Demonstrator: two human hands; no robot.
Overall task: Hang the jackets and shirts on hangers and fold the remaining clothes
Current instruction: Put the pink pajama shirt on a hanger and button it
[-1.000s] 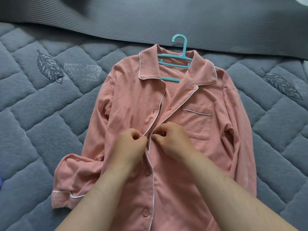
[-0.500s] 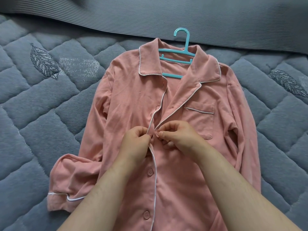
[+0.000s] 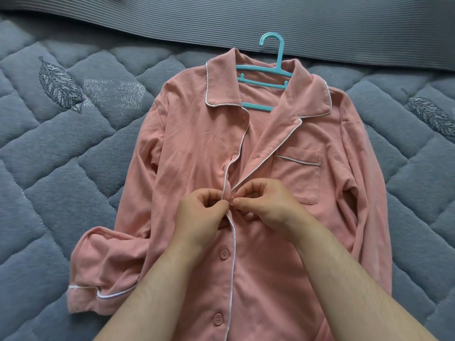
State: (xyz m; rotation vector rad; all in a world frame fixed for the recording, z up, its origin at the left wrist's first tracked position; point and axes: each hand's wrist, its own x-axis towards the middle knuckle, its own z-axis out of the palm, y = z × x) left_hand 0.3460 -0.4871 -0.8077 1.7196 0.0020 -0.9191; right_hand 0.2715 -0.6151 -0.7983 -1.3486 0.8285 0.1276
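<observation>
1. The pink long-sleeved shirt with white piping (image 3: 192,153) lies flat and face up on the bed. Its collar points away from the person and its hem runs out of the bottom of the view.
2. A turquoise plastic hanger (image 3: 264,81) sits inside the open collar, with its hook sticking out above the neckline.
3. The left hand (image 3: 199,215) has its fingers curled, thumb and fingertips pinching the piped front edge at chest height.
4. The right hand (image 3: 268,205) is curled the same way, its thumb and forefinger pinching the other front at a small pink button (image 3: 231,199). The fingertips of the two hands nearly meet there.
5. Below the hands, a middle button (image 3: 224,254) and a lower button (image 3: 218,319) are done up. Above the hands the front lies open in a V.
6. A patch chest pocket (image 3: 298,175) lies just beside the right hand.
7. The sleeve on the person's left is folded back, its piped cuff (image 3: 98,291) near the left forearm.
8. Underneath is a grey-blue quilted bed cover (image 3: 61,193) stitched with a leaf motif (image 3: 59,87). A dark grey ribbed blanket (image 3: 221,18) lies across the far edge, under the hanger's hook.
</observation>
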